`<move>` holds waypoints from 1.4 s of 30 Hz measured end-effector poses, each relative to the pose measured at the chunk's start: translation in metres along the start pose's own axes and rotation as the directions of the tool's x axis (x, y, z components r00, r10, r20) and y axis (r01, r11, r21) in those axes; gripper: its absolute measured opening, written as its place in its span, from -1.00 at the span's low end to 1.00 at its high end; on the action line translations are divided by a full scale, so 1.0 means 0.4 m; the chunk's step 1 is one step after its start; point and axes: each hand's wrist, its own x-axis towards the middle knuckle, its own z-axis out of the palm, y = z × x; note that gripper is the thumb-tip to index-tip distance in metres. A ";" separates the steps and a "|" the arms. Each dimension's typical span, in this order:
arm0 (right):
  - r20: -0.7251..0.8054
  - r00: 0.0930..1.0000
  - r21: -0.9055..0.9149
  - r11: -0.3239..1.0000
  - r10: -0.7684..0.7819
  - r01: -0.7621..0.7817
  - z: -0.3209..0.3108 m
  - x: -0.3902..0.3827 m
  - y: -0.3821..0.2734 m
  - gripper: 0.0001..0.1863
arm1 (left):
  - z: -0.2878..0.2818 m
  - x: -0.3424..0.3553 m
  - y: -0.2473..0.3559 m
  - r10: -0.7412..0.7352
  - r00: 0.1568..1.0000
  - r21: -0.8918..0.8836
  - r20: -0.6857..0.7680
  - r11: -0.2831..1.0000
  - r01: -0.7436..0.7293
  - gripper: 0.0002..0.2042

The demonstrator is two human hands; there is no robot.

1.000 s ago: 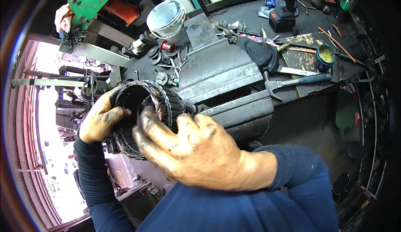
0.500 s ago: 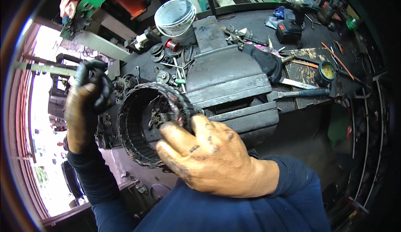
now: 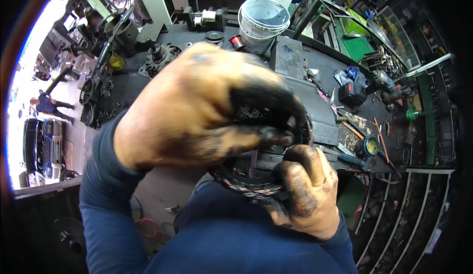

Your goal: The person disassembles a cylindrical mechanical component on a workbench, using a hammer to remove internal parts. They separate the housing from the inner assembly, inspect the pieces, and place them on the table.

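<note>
A dark, greasy ring of wire windings (image 3: pixel 249 184), probably a stator core, is held low in front of my body, largely hidden by my hands. My right hand (image 3: pixel 310 195) grips its right side with bent, blackened fingers. My left hand (image 3: pixel 199 114), blurred, is curled over the ring's upper part, thumb and fingertips close together near the right rim; what they pinch is hidden. Behind lies a ridged grey metal block (image 3: pixel 322 109).
Dark bench (image 3: pixel 125 72) holds a white bucket (image 3: pixel 261 20), red spool (image 3: pixel 236 43), finned metal part (image 3: pixel 157 57), cordless driver (image 3: pixel 351 92), blue tin (image 3: pixel 370 146) and several tools. A person (image 3: pixel 47 105) stands outside near a parked vehicle (image 3: pixel 42 151); shelving (image 3: pixel 404 215) stands at right.
The view has swung leftward. My left hand left the ring's left side, rose, and now arches across its top toward the right rim. My right hand now grips the ring's right side.
</note>
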 end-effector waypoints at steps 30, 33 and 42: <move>0.051 0.982 0.051 0.982 0.180 -0.182 -0.019 0.014 -0.040 -0.33 | 0.044 0.165 -0.152 0.290 0.785 -0.123 0.547 0.956 -0.267 -0.71; -0.009 0.995 0.120 0.988 0.101 -0.099 -0.026 0.013 -0.024 -0.31 | 0.037 0.157 -0.135 0.205 0.805 -0.125 0.557 0.979 -0.163 -0.70; -0.305 0.885 -0.047 0.923 0.352 -0.383 -0.043 0.057 -0.060 -0.71 | 0.029 0.176 -0.122 0.164 0.742 -0.119 0.650 0.986 -0.114 -0.66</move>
